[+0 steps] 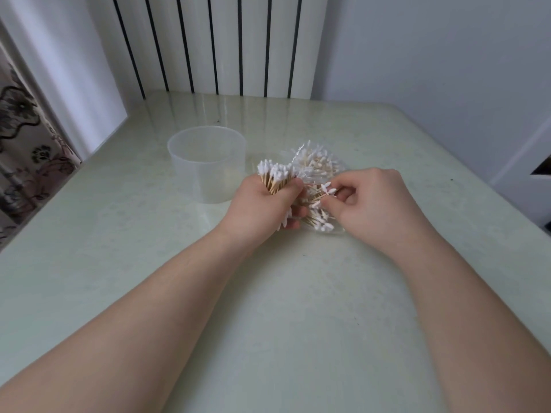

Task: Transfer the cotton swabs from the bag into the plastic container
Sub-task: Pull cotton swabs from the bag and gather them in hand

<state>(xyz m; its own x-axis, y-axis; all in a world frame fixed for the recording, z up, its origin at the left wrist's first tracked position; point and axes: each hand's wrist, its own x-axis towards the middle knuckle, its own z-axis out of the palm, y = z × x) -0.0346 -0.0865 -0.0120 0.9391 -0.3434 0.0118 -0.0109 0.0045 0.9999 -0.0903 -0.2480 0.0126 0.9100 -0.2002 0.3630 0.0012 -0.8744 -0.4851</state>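
Gripping bundle of cotton swabs (275, 175) in left hand (259, 210), hand wrapped round sticks, likely to gather enough for one drop; white tips point up and away, long axis near upright. Right hand (372, 204) pinches few loose swabs (326, 192) above bag (320, 162) lying on table (298, 293). Container (205, 162) stands just beside, mouth up, looks empty

No legible text or labels anywhere.

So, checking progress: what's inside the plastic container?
Nothing visible: the plastic container looks empty through its translucent wall. Its near-right edge is covered by the left hand gripping a bundle of cotton swabs.
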